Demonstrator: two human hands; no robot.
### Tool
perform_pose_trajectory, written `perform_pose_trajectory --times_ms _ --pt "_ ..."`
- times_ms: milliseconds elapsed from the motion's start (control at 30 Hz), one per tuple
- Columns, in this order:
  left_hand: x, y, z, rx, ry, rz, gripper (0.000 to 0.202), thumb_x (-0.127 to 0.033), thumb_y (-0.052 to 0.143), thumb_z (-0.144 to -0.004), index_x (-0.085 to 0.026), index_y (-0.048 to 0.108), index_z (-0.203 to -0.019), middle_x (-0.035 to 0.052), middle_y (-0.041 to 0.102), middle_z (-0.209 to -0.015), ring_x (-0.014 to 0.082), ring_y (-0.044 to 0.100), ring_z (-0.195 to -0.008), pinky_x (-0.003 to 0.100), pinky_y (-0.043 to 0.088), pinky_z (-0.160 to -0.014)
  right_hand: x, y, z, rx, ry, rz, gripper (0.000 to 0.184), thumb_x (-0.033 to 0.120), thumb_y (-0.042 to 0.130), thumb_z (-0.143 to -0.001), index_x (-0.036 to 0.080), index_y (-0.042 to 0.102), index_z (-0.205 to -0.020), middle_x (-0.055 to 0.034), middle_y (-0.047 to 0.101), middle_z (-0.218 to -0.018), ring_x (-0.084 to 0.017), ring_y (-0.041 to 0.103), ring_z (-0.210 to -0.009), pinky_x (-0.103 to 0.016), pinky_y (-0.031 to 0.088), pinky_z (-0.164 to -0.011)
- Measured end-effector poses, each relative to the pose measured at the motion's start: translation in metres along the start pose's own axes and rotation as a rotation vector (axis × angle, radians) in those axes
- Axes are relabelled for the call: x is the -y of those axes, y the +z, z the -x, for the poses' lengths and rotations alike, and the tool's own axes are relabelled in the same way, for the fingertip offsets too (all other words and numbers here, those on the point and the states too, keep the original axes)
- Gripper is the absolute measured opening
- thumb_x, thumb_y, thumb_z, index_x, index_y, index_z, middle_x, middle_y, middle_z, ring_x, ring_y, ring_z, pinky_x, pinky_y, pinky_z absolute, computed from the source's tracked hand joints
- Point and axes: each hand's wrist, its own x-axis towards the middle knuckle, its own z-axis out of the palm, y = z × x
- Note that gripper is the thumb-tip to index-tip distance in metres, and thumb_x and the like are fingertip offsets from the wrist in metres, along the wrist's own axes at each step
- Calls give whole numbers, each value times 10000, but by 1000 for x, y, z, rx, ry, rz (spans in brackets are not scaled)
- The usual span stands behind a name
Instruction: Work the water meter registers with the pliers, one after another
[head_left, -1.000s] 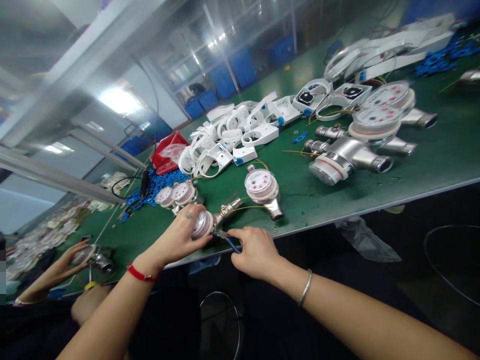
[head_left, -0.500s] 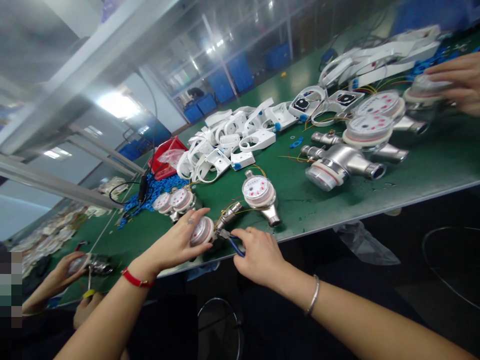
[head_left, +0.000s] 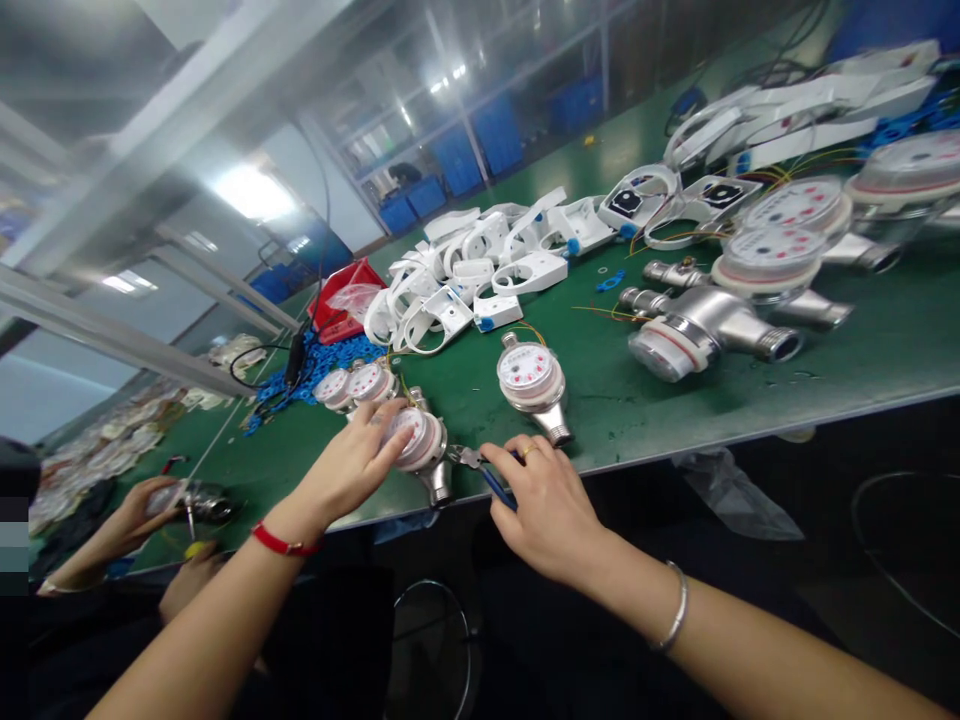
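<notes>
My left hand has its fingers around the clear-topped dial of a steel water meter near the bench's front edge. The meter's dial faces up, and one pipe end points toward that edge. In my right hand are blue-handled pliers, their jaws just right of that meter; I cannot tell whether they touch it. Another water meter stands upright beyond my right hand, with thin wires behind it. Two more meters sit past my left fingers, partly hidden by them.
White plastic housings lie heaped across the green bench. Several meters stand at the right. A red bin and blue plastic pieces are at the back left. A co-worker's hand holds a meter at far left.
The meter under my left hand has turned from its side to dial up. My right hand's pliers have drawn slightly away from it. Another person's hand at the right has left the view.
</notes>
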Motion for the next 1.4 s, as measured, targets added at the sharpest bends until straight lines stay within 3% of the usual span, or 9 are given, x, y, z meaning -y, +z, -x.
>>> perform_pose_trajectory --times_ms 100,200,333,467,833,1033,1200,1267,1400 --pt "5 -7 -1 29 302 -105 670 -538 475 -868 -194 258 -1400 145 267 -1436 319 256 -1329 504 253 -1093 3 -3 4 59 -30 98 437 201 509 -760 209 554 -1195 -103 539 -1039 -263 485 -951 -396 412 -818" --pt "7 -5 -5 84 443 -111 658 -466 525 -872 -220 234 -1409 145 270 -1430 299 276 -1321 467 297 -1083 6 -3 6 125 -18 107 447 214 514 -765 205 544 -1212 -102 562 -1008 -259 523 -923 -368 441 -768" --pt "5 7 -13 6 472 -130 600 -415 519 -886 -161 277 -1374 182 401 -1273 294 415 -1193 445 396 -1002 9 -5 4 108 12 148 550 211 515 -778 244 445 -1322 -100 573 -1028 -261 552 -911 -361 456 -733" --pt "3 14 -16 -75 509 -66 481 -350 563 -846 -167 380 -1251 165 433 -1205 285 458 -1121 434 426 -953 10 -7 -2 110 -16 177 535 215 524 -781 254 460 -1311 -93 570 -1008 -262 556 -888 -355 460 -701" --pt "1 13 -11 -62 467 8 407 -316 547 -857 -162 363 -1186 145 424 -1156 259 465 -1069 403 424 -931 8 5 -5 74 -50 150 558 178 508 -775 266 469 -1324 -100 558 -1021 -250 527 -929 -326 454 -713" --pt "4 17 -6 -79 415 57 398 -302 514 -878 -171 329 -1206 140 410 -1181 260 436 -1110 422 388 -971 5 13 -10 72 102 -125 555 214 528 -709 339 550 -1249 -24 620 -875 -208 587 -787 -298 445 -691" --pt "2 17 -5 -83 383 57 389 -329 489 -893 -170 327 -1209 143 404 -1196 269 417 -1139 442 374 -987 1 11 -17 207 229 -465 526 202 541 -680 325 608 -1187 14 666 -822 -171 600 -735 -252 448 -672" --pt "0 13 -9 -46 374 50 406 -342 493 -889 -167 325 -1214 147 401 -1198 270 419 -1138 442 379 -985 1 8 -16 189 215 -383 522 210 535 -694 326 597 -1200 3 656 -825 -182 598 -748 -267 450 -681" --pt "-2 3 -20 91 439 -25 590 -381 591 -817 -156 299 -1277 161 371 -1238 287 407 -1161 435 379 -996 2 0 -10 60 80 13 547 207 518 -738 313 527 -1274 -53 598 -956 -224 565 -872 -324 447 -741"
